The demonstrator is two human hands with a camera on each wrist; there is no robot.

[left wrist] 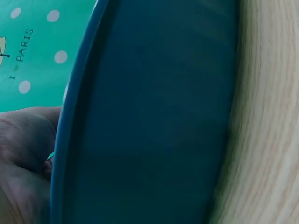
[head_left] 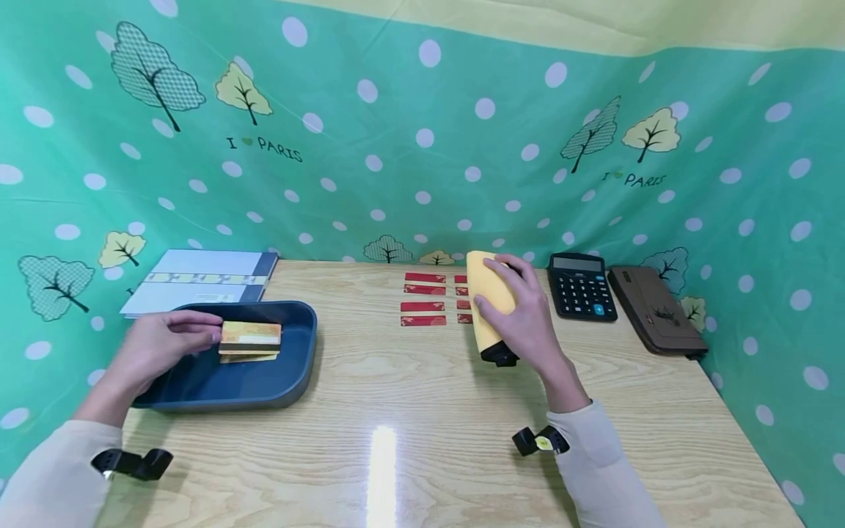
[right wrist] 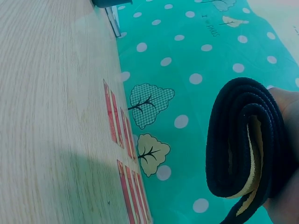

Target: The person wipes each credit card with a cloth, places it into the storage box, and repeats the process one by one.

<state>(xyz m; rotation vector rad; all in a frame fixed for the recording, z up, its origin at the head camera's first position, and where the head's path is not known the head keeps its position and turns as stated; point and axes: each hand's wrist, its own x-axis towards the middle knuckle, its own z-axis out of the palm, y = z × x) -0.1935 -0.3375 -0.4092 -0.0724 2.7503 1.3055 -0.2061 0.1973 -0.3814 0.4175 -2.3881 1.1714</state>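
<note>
My left hand (head_left: 155, 348) reaches over the blue tray (head_left: 300, 367) and pinches the left edge of a gold card (head_left: 251, 334) with a dark stripe. Beneath it, part of another yellowish card (head_left: 249, 358) shows. In the left wrist view, the tray's wall (left wrist: 149, 107) hides most of the fingers. On the other side, my right hand (head_left: 521, 315) grips a rolled yellow-and-black cloth (head_left: 485, 301), raised over the table. Its black, layered end (right wrist: 233, 140) faces the right wrist camera. Several flat red strips (head_left: 424, 306) lie in rows on the table, some partly hidden behind the roll.
A pale notebook (head_left: 205, 279) lies behind the tray. At the back right are a black calculator (head_left: 582, 286) and a brown zipped case (head_left: 656, 312). A green dotted curtain (head_left: 422, 169) hangs along the table's back and sides.
</note>
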